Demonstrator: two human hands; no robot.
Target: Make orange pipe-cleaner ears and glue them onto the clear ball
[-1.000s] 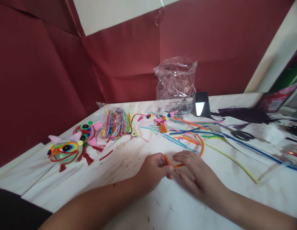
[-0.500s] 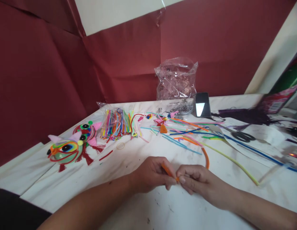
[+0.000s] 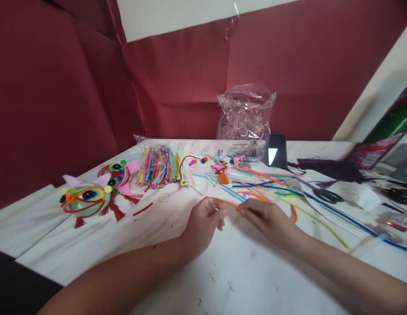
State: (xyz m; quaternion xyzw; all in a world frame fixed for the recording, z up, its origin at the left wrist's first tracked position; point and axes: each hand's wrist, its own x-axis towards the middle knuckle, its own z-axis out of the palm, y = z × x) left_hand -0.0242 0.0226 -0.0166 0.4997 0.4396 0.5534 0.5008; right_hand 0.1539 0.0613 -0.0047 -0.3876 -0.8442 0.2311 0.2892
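Observation:
Between my hands, above the marble-patterned table [image 3: 242,280], stretches an orange pipe cleaner [image 3: 227,203]. My left hand [image 3: 205,218] is closed on one end of it, fingers curled. Thumb and fingers of my right hand [image 3: 264,214] pinch it near the other end. Another orange pipe cleaner [image 3: 294,214] curves up from behind my right hand. Just beyond lie a yellow pipe cleaner [image 3: 324,223], light blue pieces [image 3: 234,192] and a small orange fuzzy piece [image 3: 224,178].
Two colourful animal-head ornaments with red tassels [image 3: 88,199] sit at left, near a bundle of pipe cleaners [image 3: 160,168]. At the back stand a clear plastic bag [image 3: 245,113] and a phone [image 3: 277,151]. Scissors [image 3: 328,195] and purple tassel threads [image 3: 331,169] lie at right.
My hands have lifted and moved slightly apart, so the orange pipe cleaner now spans the gap between them. The camera view has shifted a little.

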